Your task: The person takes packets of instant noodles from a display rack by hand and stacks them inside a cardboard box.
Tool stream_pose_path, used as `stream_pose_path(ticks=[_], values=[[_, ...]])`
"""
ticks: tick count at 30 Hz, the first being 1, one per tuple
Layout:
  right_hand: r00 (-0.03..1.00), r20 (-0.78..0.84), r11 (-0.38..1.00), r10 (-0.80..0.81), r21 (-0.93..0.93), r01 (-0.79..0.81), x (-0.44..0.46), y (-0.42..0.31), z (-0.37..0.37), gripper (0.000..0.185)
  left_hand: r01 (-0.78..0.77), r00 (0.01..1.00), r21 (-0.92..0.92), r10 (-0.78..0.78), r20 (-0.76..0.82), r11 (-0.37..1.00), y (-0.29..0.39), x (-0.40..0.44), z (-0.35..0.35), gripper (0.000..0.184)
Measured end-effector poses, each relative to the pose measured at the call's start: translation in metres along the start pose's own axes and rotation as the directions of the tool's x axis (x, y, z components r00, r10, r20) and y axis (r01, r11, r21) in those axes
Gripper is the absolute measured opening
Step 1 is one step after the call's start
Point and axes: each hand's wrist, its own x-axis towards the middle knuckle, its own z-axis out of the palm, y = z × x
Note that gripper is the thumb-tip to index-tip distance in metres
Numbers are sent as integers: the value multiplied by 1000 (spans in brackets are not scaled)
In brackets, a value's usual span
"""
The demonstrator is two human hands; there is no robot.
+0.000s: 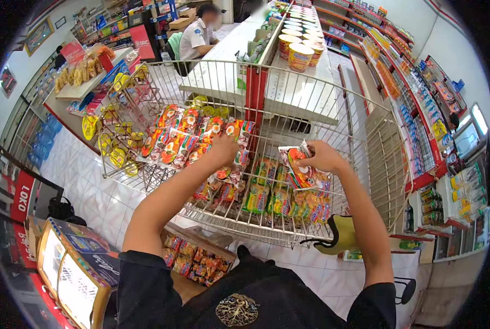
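My right hand point(326, 157) is closed on the edge of a red and white instant noodle packet point(300, 171), held tilted above the right section of a wire basket point(223, 216). My left hand point(224, 150) is over the left section, its fingers curled down onto a red instant noodle packet point(237, 129) among the stacked ones; the fingertips are partly hidden. More red packets point(175, 147) lie in layers left of this hand. Under the right hand, green and yellow noodle packets point(257, 196) stand in rows behind the front wires.
Below the basket is a cardboard box point(193, 259) of orange packets. A white counter point(212, 74) with cup noodles point(300, 56) stands behind it, where a person point(195, 38) sits. Yellow round packs point(116, 156) hang on the left rack. Stocked shelves point(404, 104) line the right.
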Motion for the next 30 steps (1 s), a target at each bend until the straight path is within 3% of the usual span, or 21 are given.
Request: stream_pose_path(ticks=[2, 6, 9, 11, 14, 17, 18, 20, 21, 23, 26, 29, 30], values=[[993, -95, 991, -70, -123, 58, -2, 5, 4, 32, -15, 996, 25, 17, -90, 1000, -2, 0, 0, 81], [998, -35, 987, -48, -156, 42, -29, -50, -11, 34, -3, 999, -98, 6, 33, 995, -11, 4, -5, 83], [992, -33, 982, -121, -148, 115, -39, -57, -14, 36, -120, 971, -252, 60, -233, 960, -15, 2, 6, 83], [986, -22, 976, -168, -147, 163, -49, -58, -17, 36, -109, 975, -177, 70, -210, 978, -17, 2, -5, 78], [965, -20, 952, -260, 162, 260, -60, -64, -18, 40, -58, 988, -56, 49, -148, 997, -12, -28, -15, 69], [954, -5, 939, -301, 175, 297, -83, -85, -28, 42, -29, 882, -385, -158, -445, 923, 11, -89, -43, 59], [951, -10, 935, -310, 179, 307, -91, -94, -30, 43, 9, 879, -394, -195, -436, 919, 21, -107, -49, 59], [908, -22, 883, -419, 224, 413, -109, -108, -30, 44, -188, 671, -649, -386, -633, 737, 45, -142, -63, 61], [870, -60, 833, -490, 262, 487, -121, -111, -29, 44, -165, 663, -655, -409, -627, 737, 61, -167, -75, 61], [845, -60, 792, -532, 319, 521, -148, -125, -23, 44, -216, 617, -793, -550, -563, 570, 101, -215, -98, 53], [798, -70, 702, -599, 433, 565, -184, -141, 6, 43, -215, 610, -847, -610, -506, 486, 148, -272, -84, 50], [790, 8, 671, -613, 534, 515, -209, -142, 50, 44, -109, 608, -931, -717, -339, 348, 204, -325, -57, 49], [749, 12, 602, -663, 603, 523, -214, -139, 73, 44, -101, 650, -963, -716, -254, 250, 220, -337, -43, 47]])
